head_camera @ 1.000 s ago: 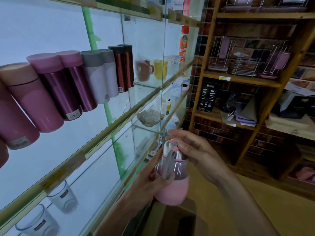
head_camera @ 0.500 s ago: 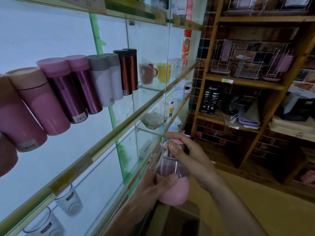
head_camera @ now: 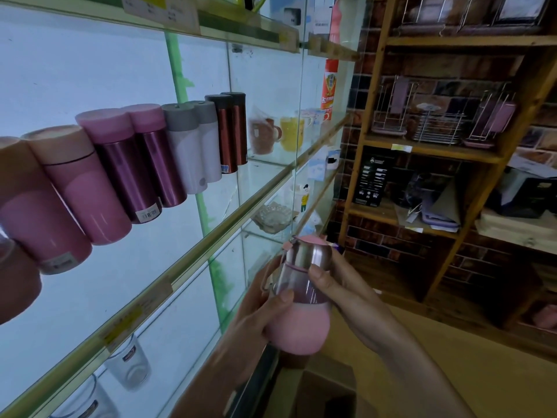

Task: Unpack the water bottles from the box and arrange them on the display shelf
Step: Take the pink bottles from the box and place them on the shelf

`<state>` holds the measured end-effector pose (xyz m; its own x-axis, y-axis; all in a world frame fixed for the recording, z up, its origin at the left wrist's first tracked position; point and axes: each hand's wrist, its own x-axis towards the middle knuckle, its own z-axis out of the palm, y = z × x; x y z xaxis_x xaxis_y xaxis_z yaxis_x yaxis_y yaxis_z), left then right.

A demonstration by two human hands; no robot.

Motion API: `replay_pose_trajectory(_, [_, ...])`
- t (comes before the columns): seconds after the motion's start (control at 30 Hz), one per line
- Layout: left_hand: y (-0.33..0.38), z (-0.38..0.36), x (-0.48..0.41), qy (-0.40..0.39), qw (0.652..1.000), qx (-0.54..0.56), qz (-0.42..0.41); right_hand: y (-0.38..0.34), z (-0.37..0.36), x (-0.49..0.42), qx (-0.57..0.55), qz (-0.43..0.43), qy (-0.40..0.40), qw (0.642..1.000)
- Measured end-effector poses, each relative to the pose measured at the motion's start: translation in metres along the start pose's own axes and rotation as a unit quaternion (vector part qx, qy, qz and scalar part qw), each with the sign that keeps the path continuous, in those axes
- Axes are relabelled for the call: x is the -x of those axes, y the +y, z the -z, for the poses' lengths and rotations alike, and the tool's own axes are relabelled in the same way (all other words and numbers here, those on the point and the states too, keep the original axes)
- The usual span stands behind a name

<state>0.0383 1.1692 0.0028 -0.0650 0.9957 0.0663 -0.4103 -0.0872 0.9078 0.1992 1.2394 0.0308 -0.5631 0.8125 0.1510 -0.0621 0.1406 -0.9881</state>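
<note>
Right hand (head_camera: 346, 297) now lower on pink bottle (head_camera: 298, 327), left hand (head_camera: 256, 315) alongside

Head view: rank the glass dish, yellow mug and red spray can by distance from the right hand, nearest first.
The right hand grips the pink bottle.
1. glass dish: lower glass shelf, just up and left of the hand.
2. yellow mug: next shelf up.
3. red spray can: highest, farther along.
</note>
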Motion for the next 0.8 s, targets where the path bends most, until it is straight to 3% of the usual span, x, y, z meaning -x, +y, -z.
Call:
replay_pose_trajectory(0.3, [0.009, 0.004, 0.004, 0.019, 1.000, 0.003, -0.009, -0.008, -0.012, 0.000, -0.013, -0.007, 0.003, 1.000])
replay_pose_trajectory(0.8, [0.042, -0.001, 0.013, 0.076, 0.983, -0.143, -0.084, -0.032, -0.030, -0.021, -0.007, 0.044, -0.027, 0.999])
